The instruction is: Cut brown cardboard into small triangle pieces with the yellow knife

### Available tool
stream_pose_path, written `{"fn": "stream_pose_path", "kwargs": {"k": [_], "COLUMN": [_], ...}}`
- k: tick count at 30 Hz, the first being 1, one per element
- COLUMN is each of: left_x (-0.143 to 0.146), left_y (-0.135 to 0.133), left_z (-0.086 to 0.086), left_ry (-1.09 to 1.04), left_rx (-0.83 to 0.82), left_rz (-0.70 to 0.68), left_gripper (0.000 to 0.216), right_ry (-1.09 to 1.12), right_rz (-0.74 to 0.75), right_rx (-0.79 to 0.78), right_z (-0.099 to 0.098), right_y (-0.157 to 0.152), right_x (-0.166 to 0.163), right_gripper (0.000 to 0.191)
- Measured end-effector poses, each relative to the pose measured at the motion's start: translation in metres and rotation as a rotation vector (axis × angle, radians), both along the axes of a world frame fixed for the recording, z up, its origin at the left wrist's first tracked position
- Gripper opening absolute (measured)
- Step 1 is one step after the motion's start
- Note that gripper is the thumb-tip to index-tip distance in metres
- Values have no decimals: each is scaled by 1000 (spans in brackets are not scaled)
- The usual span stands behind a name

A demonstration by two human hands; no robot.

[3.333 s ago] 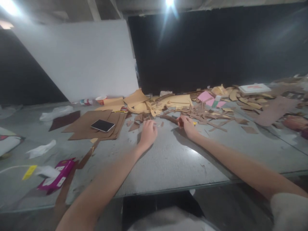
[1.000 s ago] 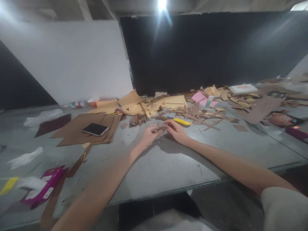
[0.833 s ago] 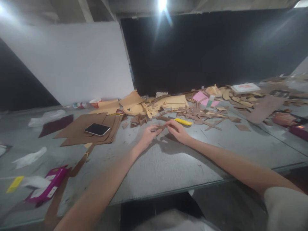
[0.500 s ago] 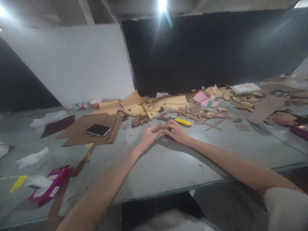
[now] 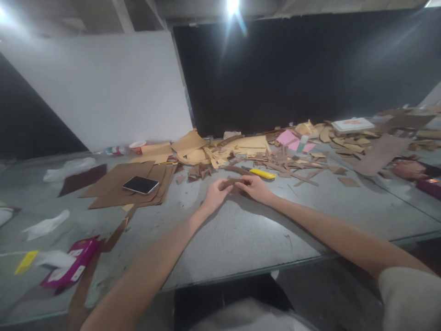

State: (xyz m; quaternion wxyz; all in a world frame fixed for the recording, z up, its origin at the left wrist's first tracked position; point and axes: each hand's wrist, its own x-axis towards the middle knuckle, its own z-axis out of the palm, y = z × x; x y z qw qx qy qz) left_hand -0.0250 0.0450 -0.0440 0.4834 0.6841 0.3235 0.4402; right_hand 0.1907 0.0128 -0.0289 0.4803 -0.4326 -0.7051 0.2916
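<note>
My left hand [image 5: 217, 193] and my right hand [image 5: 254, 187] meet over the middle of the table, fingers closed. Between them they pinch a small brown piece [image 5: 234, 181] that looks like leather or card; my fingers cover much of it. Just beyond my right hand lies a yellow utility knife [image 5: 262, 174], with a dark brown strip [image 5: 237, 170] beside it. Thin brown offcuts [image 5: 275, 161] are heaped behind the knife. A few small folded brown scraps [image 5: 199, 171] lie beyond my left hand.
On the left, a phone [image 5: 140, 185] rests on stacked brown sheets [image 5: 103, 186]. A magenta tissue pack [image 5: 74, 266] is near the front left. Tan sheets [image 5: 189, 145] and a pink sheet [image 5: 288, 139] lie at the back. Another person's hand [image 5: 409, 169] is at far right.
My fingers have shifted around the brown piece, the right hand's now closer together. A small pale scrap seen below my hands no longer shows.
</note>
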Motion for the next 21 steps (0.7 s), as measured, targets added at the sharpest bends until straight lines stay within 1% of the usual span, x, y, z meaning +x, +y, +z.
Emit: {"fn": "stream_pose_path", "kwargs": {"k": [4, 8, 12, 16, 21], "left_x": [0, 0, 1, 3, 3], "left_y": [1, 1, 1, 1, -1], "left_z": [-1, -2, -2, -2, 2], "left_ry": [22, 1, -12, -17, -58], "left_rx": [0, -29, -49, -47, -52], "left_rz": [15, 5, 3, 22, -38], "left_gripper": [48, 51, 51, 52, 51], "right_ry": [-20, -24, -36, -105, -149], "right_rz": [13, 11, 13, 14, 11], "right_rx": [-14, -27, -5, 15, 41], "right_z": [2, 1, 0, 0, -1], "right_y": [-1, -1, 0, 1, 4], "right_x": [0, 0, 1, 2, 5], "right_gripper": [34, 34, 35, 39, 40]}}
